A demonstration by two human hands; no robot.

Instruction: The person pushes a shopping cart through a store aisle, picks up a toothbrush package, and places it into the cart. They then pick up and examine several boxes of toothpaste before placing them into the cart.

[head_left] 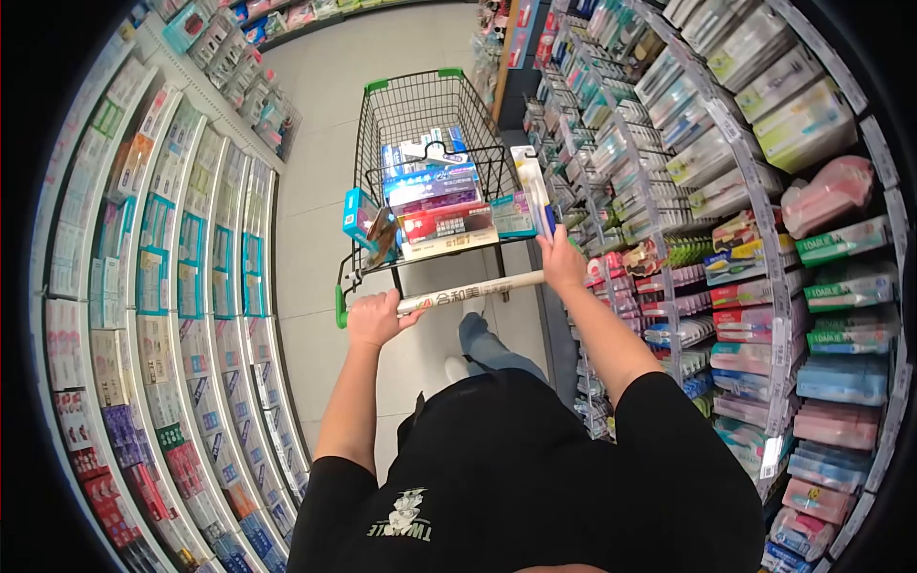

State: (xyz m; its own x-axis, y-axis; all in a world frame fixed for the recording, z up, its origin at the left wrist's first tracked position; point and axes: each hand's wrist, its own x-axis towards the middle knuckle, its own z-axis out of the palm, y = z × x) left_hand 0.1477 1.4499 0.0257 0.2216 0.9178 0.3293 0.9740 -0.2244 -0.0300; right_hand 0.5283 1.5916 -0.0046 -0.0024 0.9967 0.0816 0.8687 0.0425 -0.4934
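Aisle with pale tiled floor (320, 181), packed shelving either side. Cart (415, 100) stood directly ahead of the person: dark wire mesh, open-topped, green corner pieces (450, 73) at the far rim and a green end cap (341, 307) on the near left. Its handle (482, 293) was an off-white bar printed with dark characters and a small red mark.

Left hand (375, 318) was wrapped over the bar near its left end. Right hand (564, 260), well apart from the left, was closed on the lower end of a slim package (528, 181) by the bar's right end; whether it also gripped the bar, could not tell. Package looked long and narrow, whitish above, a deep blue strip near the fingers; it stood tilted beside the cart's right side. Print too small to read.

Cart load: blue-and-white boxes at the back, a purple box (435, 203), a red box (446, 226) with a dark printed panel, a bright blue box (356, 218) at left, a teal box (513, 218) at right.
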